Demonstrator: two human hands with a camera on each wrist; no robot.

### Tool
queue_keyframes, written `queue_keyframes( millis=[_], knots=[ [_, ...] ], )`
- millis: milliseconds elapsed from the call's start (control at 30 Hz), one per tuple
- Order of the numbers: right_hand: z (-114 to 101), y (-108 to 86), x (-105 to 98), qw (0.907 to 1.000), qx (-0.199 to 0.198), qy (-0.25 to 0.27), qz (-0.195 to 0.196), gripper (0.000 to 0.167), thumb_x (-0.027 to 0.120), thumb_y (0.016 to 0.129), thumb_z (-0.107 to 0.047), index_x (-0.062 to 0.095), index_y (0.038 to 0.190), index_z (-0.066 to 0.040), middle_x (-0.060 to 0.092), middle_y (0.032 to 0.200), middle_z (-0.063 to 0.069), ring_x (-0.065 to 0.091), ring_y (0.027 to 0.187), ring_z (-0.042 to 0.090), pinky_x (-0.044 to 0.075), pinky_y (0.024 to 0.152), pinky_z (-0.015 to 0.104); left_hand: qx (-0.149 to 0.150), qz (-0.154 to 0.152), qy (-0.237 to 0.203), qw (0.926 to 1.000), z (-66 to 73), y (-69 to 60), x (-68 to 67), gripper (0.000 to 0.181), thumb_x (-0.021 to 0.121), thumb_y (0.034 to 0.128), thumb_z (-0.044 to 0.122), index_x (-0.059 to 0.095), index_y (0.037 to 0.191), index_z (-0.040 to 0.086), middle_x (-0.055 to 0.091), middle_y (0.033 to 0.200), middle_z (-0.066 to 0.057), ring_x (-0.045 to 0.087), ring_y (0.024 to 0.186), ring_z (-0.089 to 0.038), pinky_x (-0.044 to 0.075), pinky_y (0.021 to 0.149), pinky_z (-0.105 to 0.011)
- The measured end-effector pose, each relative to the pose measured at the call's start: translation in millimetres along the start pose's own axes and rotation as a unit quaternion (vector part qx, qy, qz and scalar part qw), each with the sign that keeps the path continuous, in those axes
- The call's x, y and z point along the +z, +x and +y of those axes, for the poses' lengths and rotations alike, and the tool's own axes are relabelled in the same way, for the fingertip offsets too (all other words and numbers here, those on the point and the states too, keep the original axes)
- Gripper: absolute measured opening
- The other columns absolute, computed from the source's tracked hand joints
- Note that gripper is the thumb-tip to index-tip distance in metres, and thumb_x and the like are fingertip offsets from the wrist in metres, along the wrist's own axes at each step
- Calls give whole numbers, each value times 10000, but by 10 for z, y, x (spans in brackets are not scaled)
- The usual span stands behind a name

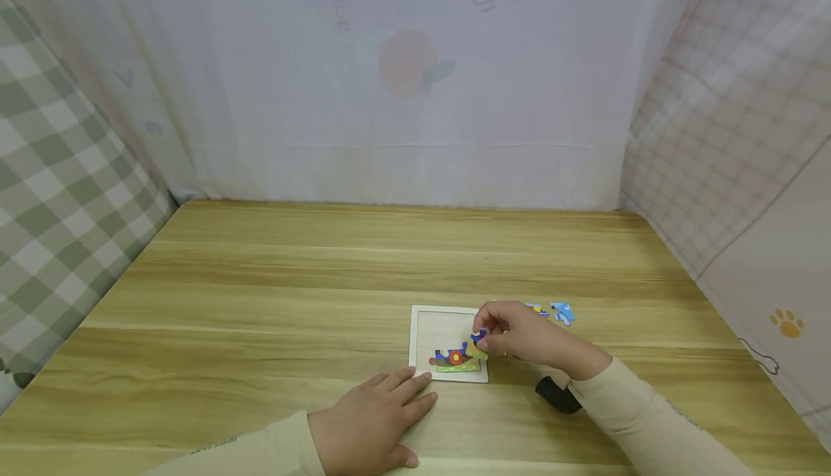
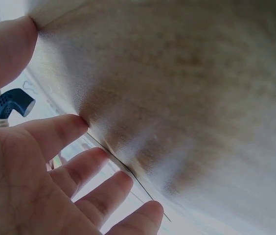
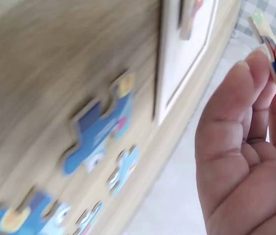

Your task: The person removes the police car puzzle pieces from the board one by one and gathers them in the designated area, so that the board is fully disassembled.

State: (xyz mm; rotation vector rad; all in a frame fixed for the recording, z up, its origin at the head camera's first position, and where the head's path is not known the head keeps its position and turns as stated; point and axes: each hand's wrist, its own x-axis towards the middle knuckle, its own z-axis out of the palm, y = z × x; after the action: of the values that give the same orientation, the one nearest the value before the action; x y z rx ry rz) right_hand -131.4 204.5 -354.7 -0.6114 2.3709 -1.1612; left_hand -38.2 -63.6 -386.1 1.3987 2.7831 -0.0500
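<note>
In the head view a white puzzle frame (image 1: 413,335) lies on the wooden table, with joined puzzle pieces (image 1: 457,359) along its lower edge. Above its right side, my right hand (image 1: 522,335) pinches a blue and yellow puzzle piece (image 1: 479,341) between thumb and fingers. The right wrist view shows that piece (image 3: 273,61) edge-on at the fingertips. My left hand (image 1: 373,418) lies flat with spread fingers, its fingertips at the frame's lower left corner. The palm and straight fingers fill the lower left of the left wrist view.
Loose puzzle pieces (image 1: 562,312) lie on the table beyond my right hand; the right wrist view shows several, including a large blue piece (image 3: 103,127). A black wrist-worn device (image 1: 558,395) hangs under my right wrist. A white curtain (image 1: 402,130) borders the table's back.
</note>
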Motion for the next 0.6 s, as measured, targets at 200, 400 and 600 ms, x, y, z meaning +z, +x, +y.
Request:
queue_keyframes(
  millis=[200, 400, 600],
  knots=[
    [94, -94, -54, 9998, -9, -202, -73, 122, 711, 850, -94, 606, 903, -63, 542, 770, 2, 498, 678, 116, 426, 582, 219, -10, -4, -12, 10000, 0, -3, 0, 701, 617, 851, 574, 508, 1408, 163, 457, 1459, -50, 437, 1330, -256, 415, 1031, -350],
    [150, -194, -94, 9985, -65, -514, -159, 118, 713, 855, -126, 617, 914, -91, 560, 786, -18, 511, 716, 97, 441, 625, 227, -22, -72, -86, 9999, -4, 0, 8, 702, 615, 855, 573, 501, 1415, 165, 445, 1469, -47, 430, 1338, -258, 414, 1031, -356],
    [203, -282, -106, 9984, -117, -268, -474, 126, 704, 858, -108, 613, 929, -58, 549, 773, -39, 488, 684, 52, 424, 604, 212, -46, -129, -190, 9997, 3, -1, 8, 699, 620, 857, 562, 496, 1418, 163, 434, 1478, -41, 423, 1343, -255, 409, 1035, -358]
  ],
)
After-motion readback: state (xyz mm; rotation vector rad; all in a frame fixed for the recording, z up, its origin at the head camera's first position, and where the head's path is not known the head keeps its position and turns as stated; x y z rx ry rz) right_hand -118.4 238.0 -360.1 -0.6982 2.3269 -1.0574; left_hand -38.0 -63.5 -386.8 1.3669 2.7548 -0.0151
